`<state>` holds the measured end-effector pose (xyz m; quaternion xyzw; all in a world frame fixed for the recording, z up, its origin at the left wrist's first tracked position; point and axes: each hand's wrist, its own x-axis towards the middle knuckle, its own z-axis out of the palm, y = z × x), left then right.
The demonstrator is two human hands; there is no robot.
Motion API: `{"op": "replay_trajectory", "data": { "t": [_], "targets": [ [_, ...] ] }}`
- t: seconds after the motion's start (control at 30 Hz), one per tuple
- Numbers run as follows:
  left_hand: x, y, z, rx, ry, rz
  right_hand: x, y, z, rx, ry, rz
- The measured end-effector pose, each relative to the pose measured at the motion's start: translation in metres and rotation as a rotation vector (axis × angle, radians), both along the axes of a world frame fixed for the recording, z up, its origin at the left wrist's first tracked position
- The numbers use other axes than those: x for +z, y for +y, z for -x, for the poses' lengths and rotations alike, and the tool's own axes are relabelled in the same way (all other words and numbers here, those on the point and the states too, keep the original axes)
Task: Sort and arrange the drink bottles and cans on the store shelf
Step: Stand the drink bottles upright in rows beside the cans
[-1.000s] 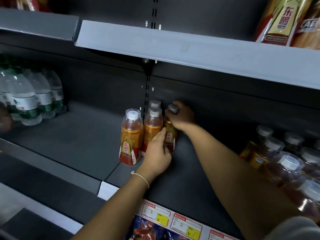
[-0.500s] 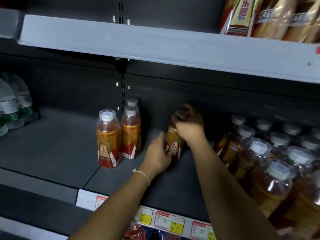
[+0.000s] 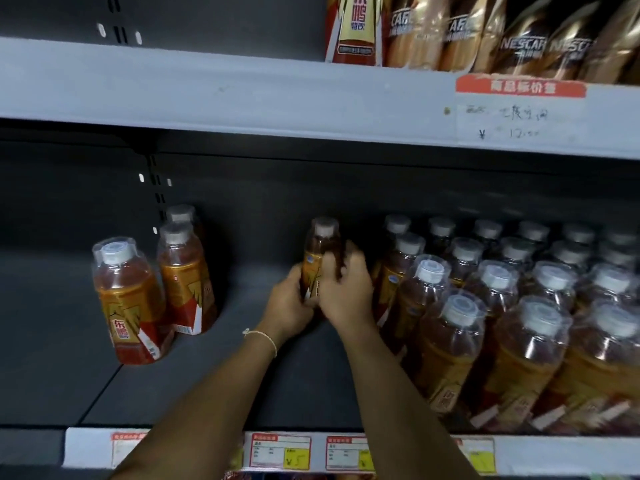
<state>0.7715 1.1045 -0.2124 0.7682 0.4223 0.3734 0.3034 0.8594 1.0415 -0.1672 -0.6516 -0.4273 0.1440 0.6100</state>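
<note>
Both hands wrap one orange-labelled drink bottle (image 3: 320, 258) standing upright on the dark middle shelf (image 3: 207, 386): the left hand (image 3: 287, 303) has its fingers curled round the lower label from the left, and the right hand (image 3: 346, 292) has its fingers curled over the front and right of the body, thumb side toward the left hand, so the two hands touch or nearly touch in front of the bottle. Only the bottle's shoulder and grey-white cap show above the fingers. Just beyond the right hand's knuckles stands the packed block of matching bottles (image 3: 502, 306), and the held bottle is close beside its leftmost row; whether it touches that row cannot be told. Well apart from the left hand's outer side stands a small group of three like bottles (image 3: 156, 289). The bottle looks full, so it should feel moderately heavy for its size, with a stiff plastic wall that gives a little under a squeeze and a glossy shrink label that may slip against dry fingers. The clear overcap on top looks a poor handle; the waisted label band, where the fingers now sit, seems the surest hold. Sliding it along the shelf risks knocking neighbours over, since these are tall and narrow-based.
</note>
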Motion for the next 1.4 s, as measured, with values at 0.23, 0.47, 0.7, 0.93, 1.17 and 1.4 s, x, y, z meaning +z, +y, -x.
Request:
{"op": "replay_trajectory", "data": {
  "t": [0.23,0.47,0.7,0.93,1.17,1.4],
  "targets": [
    [-0.003,0.015,-0.021,-0.013,0.027,0.042,-0.055,-0.015,-0.005,0.075,0.099,0.212],
    [-0.008,0.027,-0.025,-0.03,0.093,0.019,-0.055,-0.001,-0.012,0.104,0.185,0.249],
    [-0.016,0.027,-0.032,0.004,0.094,-0.061,-0.062,-0.006,-0.011,0.046,0.178,0.209],
    [-0.016,0.025,-0.034,-0.043,0.026,-0.04,-0.064,-0.011,-0.01,0.009,0.164,0.145],
    [-0.016,0.022,-0.038,-0.049,0.023,-0.053,-0.065,-0.015,-0.006,-0.029,0.102,0.088],
    [-0.012,0.018,-0.037,-0.042,0.061,-0.066,-0.065,-0.014,-0.004,-0.038,0.064,0.104]
  ]
}}
